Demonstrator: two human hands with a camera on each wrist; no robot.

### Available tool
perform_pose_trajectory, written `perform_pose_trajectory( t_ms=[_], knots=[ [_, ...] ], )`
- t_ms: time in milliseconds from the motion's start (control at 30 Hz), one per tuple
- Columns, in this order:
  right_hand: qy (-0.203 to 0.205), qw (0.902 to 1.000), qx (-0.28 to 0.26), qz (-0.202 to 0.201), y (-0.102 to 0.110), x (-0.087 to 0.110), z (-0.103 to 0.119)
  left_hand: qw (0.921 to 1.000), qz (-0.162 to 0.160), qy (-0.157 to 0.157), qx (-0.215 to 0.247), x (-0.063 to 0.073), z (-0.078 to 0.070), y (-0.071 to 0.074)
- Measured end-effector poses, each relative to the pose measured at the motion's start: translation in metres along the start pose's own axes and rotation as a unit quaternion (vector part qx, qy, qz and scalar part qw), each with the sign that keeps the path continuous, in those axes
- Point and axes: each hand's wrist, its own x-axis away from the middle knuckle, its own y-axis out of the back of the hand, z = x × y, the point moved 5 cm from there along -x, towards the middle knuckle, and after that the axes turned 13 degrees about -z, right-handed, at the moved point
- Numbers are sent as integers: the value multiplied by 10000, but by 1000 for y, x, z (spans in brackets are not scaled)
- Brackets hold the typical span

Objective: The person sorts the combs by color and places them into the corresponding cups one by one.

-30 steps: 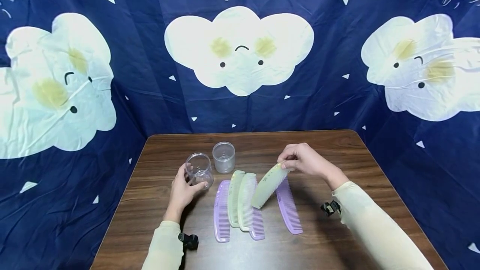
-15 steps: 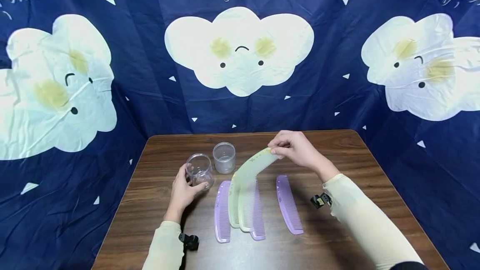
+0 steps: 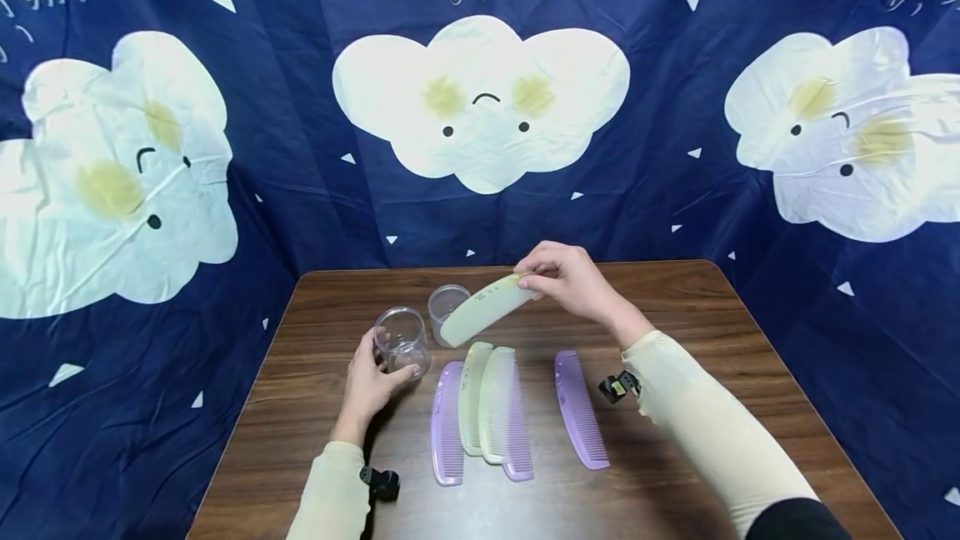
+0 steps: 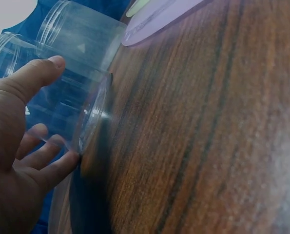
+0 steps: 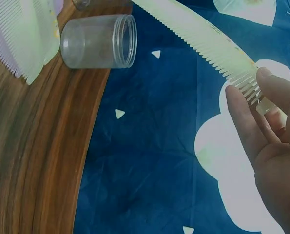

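Observation:
My right hand point(image 3: 564, 280) pinches a pale green comb point(image 3: 483, 311) by one end. In the head view the comb's far end overlaps the rear clear plastic jar point(image 3: 447, 303); the right wrist view shows the comb point(image 5: 198, 34) raised off the table. My left hand point(image 3: 372, 382) holds the front clear jar point(image 3: 402, 344), which stands upright; in the left wrist view its thumb and fingers wrap the jar's wall point(image 4: 62, 105). Two green combs point(image 3: 474, 398) lie overlapping at the table's middle, with a purple comb point(image 3: 517, 440) partly under them and another purple comb point(image 3: 447, 432) to their left.
A separate purple comb point(image 3: 581, 411) lies to the right of the group. The wooden table point(image 3: 660, 298) ends at a back edge close to a blue cloth point(image 3: 480, 223) printed with clouds. Small black cameras point(image 3: 618, 387) sit on both wrists.
My right hand has lifted the green comb from above the right side of the group and carried it left and back to the rear jar. The left hand stays on the front jar.

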Motion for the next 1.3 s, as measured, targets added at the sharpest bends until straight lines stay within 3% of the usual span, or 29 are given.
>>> perform_pose_trajectory(
  t_ms=[300, 667, 1300],
  knots=[
    [32, 9988, -396, -276, -21, -8, 6, 9999, -9, -59, -102, 1, -2, 1],
    [664, 9959, 47, -609, -50, -17, 15, 10000, -16, 32, -32, 1, 0, 1],
    [931, 9937, 367, -508, -89, -28, 26, 9998, -76, 72, 152, 3, -4, 1]
  ],
)
